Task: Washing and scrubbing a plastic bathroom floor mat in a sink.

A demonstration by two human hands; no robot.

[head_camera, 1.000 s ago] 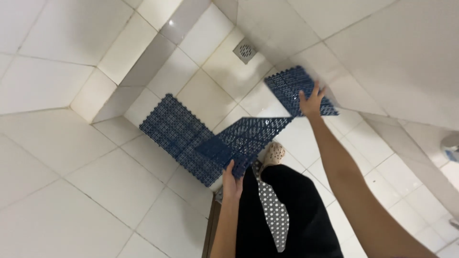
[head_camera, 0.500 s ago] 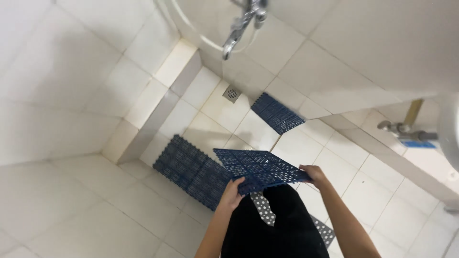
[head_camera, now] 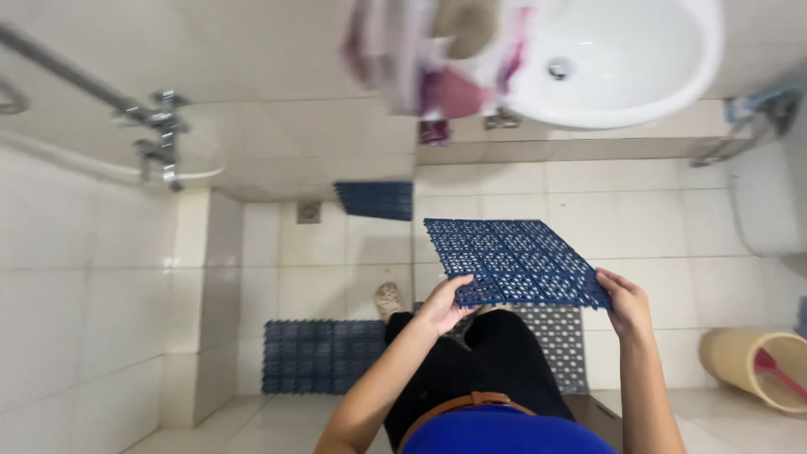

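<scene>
a blurred bundle of pink, white and tan packaging (head_camera: 433,59) is sitting at the top of the view, just beside the white round basin (head_camera: 664,92), too smeared to read its shape; a small dark red tag-like piece (head_camera: 435,132) is hanging just under it against the wall tiles. the blue lattice mat tile (head_camera: 514,261) is being held up off the floor, roughly level and slightly tilted, in front of the person's body and above the legs in black trousers (head_camera: 496,361). the left hand (head_camera: 444,304) is reaching up from below with the forearm angled inward, its grip grasping the mat tile's near left corner, fingers curled under the edge and thumb on top. the right hand (head_camera: 626,304) is coming up on a nearly straight forearm, its grip grasping the near right corner, fingers wrapped over the edge. a grey lattice tile (head_camera: 555,345) is lying on the floor under the held one, partly hidden by the legs. another blue mat section (head_camera: 315,357) is lying on the white tiled floor (head_camera: 336,269) to the left, near the wall, and a further blue tile (head_camera: 376,200) is lying well apart beside the floor drain (head_camera: 308,212). a chrome tap (head_camera: 160,134) is sticking out of the left wall, and a beige bucket (head_camera: 752,366) with a pink handle inside is lying at the right edge.
</scene>
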